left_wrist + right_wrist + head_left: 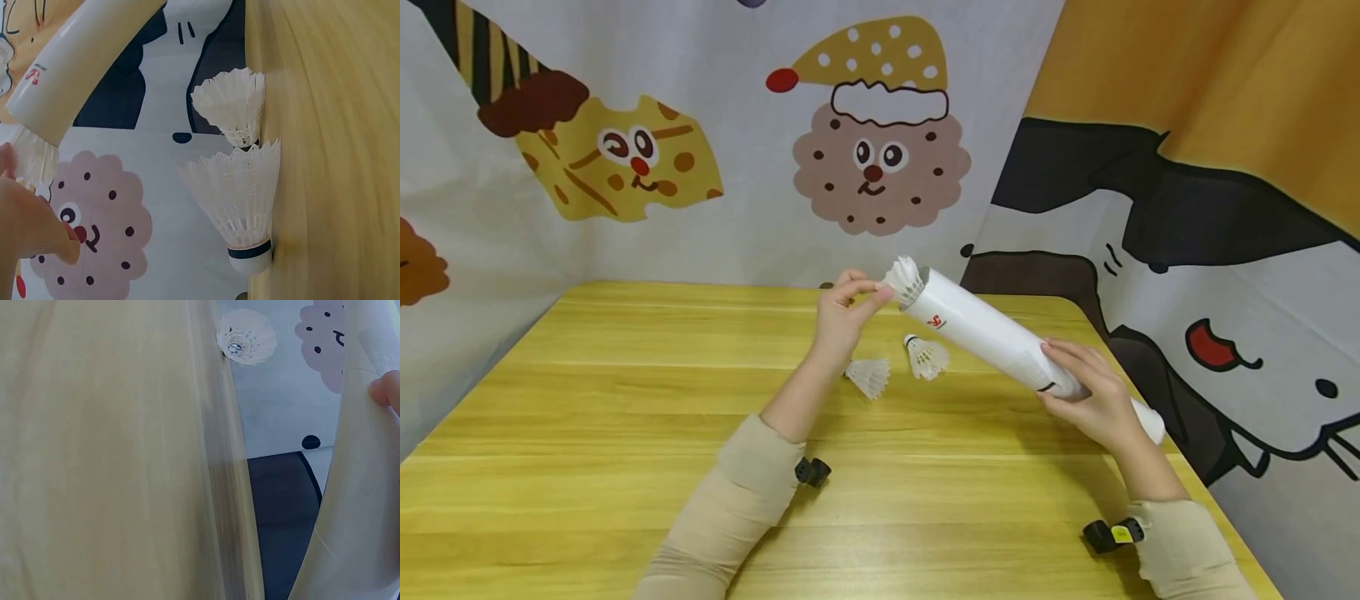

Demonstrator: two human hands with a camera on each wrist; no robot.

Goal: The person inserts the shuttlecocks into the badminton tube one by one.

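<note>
A long white shuttlecock tube (985,331) with a small red mark is held up at a slant over the table by my right hand (1096,396), whose fingers and thumb grip its lower part. Its upper end points left, toward my left hand (841,323). Thumb and fingers there pinch a white feather shuttlecock (904,279), which sits right at the tube's mouth, partly inside it. Two more shuttlecocks lie on the table below: one nearer the left wrist (869,377), the other a little farther back (927,358), large in the left wrist view.
The yellow wood-grain table (625,433) spreads under both arms, its right edge close to the right hand. A curtain (700,50) with cartoon prints hangs behind it and along the sides. Black wrist cameras sit at both sleeve cuffs.
</note>
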